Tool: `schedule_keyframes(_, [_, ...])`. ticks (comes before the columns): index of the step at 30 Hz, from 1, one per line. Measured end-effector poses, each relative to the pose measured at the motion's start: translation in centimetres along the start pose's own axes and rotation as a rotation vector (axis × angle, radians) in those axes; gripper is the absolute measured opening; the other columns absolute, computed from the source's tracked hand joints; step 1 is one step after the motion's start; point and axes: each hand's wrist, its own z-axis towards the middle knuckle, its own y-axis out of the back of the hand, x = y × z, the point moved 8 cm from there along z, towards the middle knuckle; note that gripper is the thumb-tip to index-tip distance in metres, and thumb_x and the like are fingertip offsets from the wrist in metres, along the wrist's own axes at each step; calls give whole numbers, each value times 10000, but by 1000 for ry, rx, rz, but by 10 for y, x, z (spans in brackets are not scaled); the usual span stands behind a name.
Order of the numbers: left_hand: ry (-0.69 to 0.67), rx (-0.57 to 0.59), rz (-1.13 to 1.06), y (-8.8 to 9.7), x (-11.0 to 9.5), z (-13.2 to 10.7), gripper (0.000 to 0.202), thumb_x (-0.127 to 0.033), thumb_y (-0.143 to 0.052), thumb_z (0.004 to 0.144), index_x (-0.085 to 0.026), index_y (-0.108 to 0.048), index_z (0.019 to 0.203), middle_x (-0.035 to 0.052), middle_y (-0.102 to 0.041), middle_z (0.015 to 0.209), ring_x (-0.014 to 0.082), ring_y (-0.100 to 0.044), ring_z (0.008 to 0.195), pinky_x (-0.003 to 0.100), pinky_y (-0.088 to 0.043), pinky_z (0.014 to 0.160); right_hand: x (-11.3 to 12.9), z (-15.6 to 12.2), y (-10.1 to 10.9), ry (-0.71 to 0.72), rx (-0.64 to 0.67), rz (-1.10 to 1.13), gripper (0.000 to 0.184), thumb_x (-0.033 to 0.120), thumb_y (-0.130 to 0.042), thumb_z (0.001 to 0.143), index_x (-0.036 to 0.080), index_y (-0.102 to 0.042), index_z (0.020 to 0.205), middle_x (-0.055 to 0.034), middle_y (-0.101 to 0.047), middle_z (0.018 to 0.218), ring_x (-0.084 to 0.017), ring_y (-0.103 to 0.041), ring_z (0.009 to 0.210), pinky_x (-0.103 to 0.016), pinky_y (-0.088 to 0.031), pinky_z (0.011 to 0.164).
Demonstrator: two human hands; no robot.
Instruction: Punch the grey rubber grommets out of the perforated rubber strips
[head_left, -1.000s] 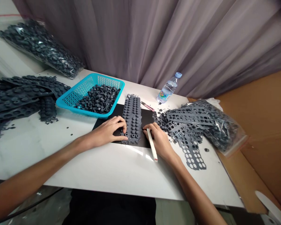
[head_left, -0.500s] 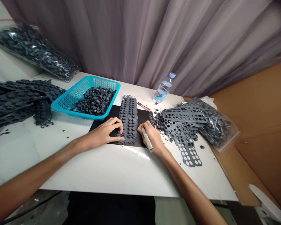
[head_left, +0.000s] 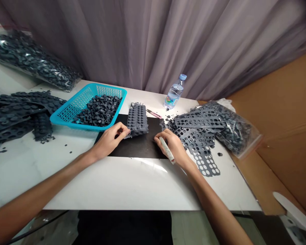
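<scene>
A dark grey rubber sheet with rows of round moulded studs lies partly on a black mat. My left hand pinches its near left corner, and the near end is lifted and curled back. To the right, over the mat's edge, my right hand is closed around a slim tool with a pale wrapped handle; the tool's tip is hidden by the fingers. My right hand is apart from the sheet.
Left of the mat stands a blue basket of small rubber parts, with more studded sheets beyond. Behind lie a pink cutter and a water bottle. Punched sheets and a filled bag lie right; another bag is back left.
My left hand has taken the sheet's near end and raised it, folding it away from me and baring the mat. My right hand, with the tool, has drawn off to the right.
</scene>
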Motion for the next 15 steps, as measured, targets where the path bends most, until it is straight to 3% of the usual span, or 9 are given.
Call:
schedule_keyframes(3, [79, -48, -83, 1, 7, 0, 321, -533, -513, 1020, -221, -575, 980, -2, -605, 894, 167, -585, 831, 277, -469, 787, 8, 0, -10, 19, 33, -16, 179, 363, -548, 1031, 264, -697, 1049, -24, -629, 1019, -159, -629, 817, -273, -464, 739])
schedule_keyframes(9, [87, 6, -48, -1, 11, -1, 341, -539, -472, 1035, -218, -569, 973, -25, -522, 810, 145, -516, 725, 267, -419, 700, 17, 1, -14, 27, 33, -18, 198, 358, -540, 1033, 262, -699, 1100, -41, -639, 1092, -165, -640, 833, -276, -489, 749])
schedule_keyframes(15, [59, 82, -41, -6, 6, -1, 344, -531, -469, 1038, -213, -585, 978, -5, -586, 884, 165, -566, 825, 269, -461, 762, 20, 8, -16, 51, 6, 23, 231, 409, -553, 1029, 259, -716, 1092, -46, -642, 1078, -159, -641, 810, -274, -505, 765])
